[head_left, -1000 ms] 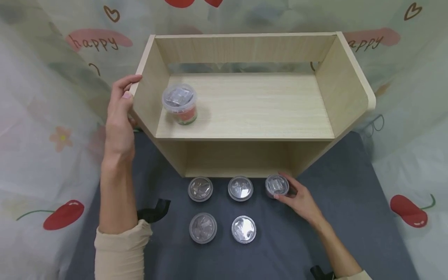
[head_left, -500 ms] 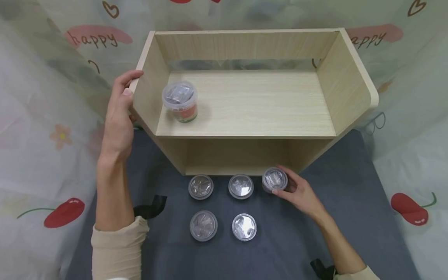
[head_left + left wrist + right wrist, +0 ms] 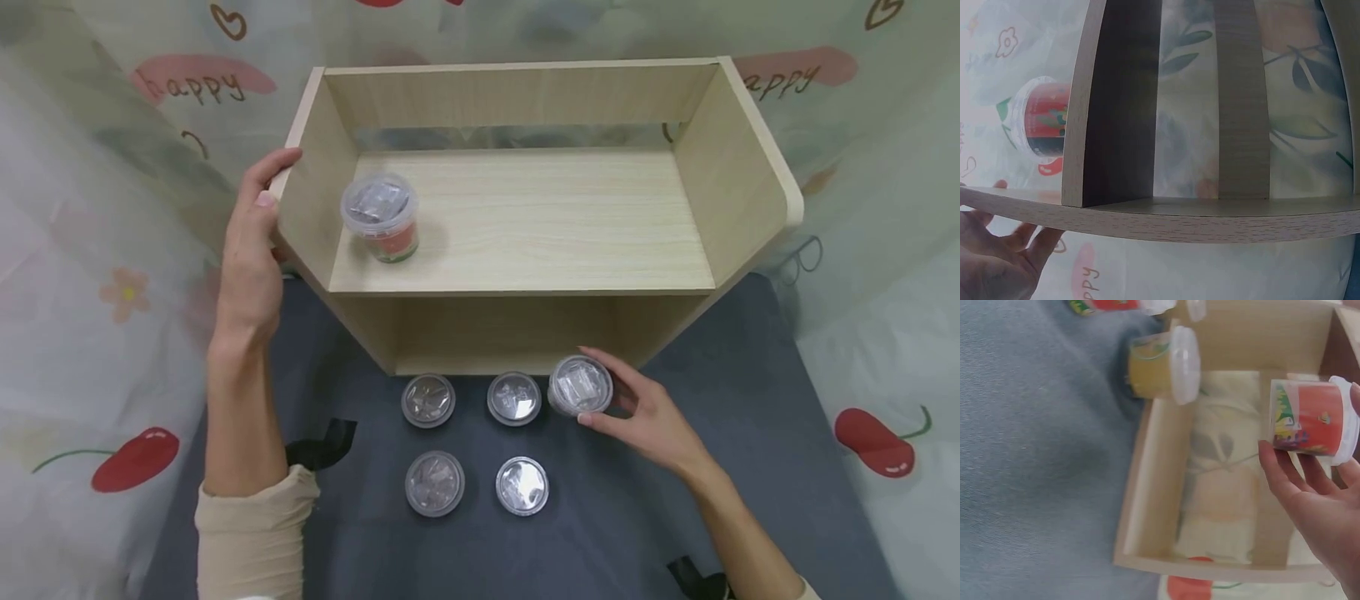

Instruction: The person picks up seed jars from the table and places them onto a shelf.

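My left hand point(image 3: 249, 258) grips the left side panel of a light wooden two-tier shelf point(image 3: 525, 225); its fingers point(image 3: 1019, 237) show at the panel edge in the left wrist view. My right hand point(image 3: 648, 417) holds a small lidded plastic tub point(image 3: 581, 386) between thumb and fingers, at the shelf's lower front right. In the right wrist view this tub point(image 3: 1310, 419) has a red label and hangs off the cloth. A similar red-labelled tub point(image 3: 381, 212) stands upright on the upper tier at the left.
Several lidded tubs stand in front of the shelf: one at back left point(image 3: 428, 401), one at back middle point(image 3: 514, 399), two nearer point(image 3: 435, 484). Dark grey cloth point(image 3: 600, 533) covers the table. A printed curtain point(image 3: 112, 250) surrounds the back and sides.
My right hand has lifted the tub off the cloth and moved it slightly left and toward the shelf. My left hand keeps its grip on the side panel.
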The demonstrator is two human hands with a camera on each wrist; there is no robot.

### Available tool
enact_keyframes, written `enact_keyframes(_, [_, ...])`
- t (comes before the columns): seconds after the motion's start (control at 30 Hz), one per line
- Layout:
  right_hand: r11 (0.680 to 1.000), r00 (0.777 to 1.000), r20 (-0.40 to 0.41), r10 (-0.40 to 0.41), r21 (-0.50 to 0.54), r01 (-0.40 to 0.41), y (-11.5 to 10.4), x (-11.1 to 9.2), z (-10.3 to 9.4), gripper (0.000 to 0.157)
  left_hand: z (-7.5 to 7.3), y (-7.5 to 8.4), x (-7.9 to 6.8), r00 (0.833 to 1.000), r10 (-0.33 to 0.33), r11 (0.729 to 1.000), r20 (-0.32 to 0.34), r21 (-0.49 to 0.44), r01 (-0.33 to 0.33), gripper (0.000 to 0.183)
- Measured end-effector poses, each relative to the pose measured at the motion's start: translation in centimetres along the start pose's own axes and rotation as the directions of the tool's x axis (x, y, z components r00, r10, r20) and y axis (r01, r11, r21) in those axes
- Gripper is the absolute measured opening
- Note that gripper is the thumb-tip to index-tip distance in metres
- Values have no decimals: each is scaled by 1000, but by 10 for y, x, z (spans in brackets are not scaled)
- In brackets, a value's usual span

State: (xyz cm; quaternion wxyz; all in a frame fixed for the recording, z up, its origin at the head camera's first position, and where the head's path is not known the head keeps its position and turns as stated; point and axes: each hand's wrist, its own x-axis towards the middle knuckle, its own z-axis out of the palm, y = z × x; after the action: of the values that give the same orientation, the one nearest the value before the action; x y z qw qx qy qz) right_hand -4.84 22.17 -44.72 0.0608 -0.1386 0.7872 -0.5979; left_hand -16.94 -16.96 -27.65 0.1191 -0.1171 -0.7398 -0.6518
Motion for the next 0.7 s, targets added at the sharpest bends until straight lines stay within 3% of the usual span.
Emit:
enact_keyframes(0.37, [997,994,78,-74,18,73,-38,1,-2,82,1,-2,-1,1000,11,999,-22,-52,-13,47])
enact_keyframes(0.7, [986,985,61,-159,-44,161,-67,4,-6,87,3,-3,0,998,37,997,-43,-62,-40,45])
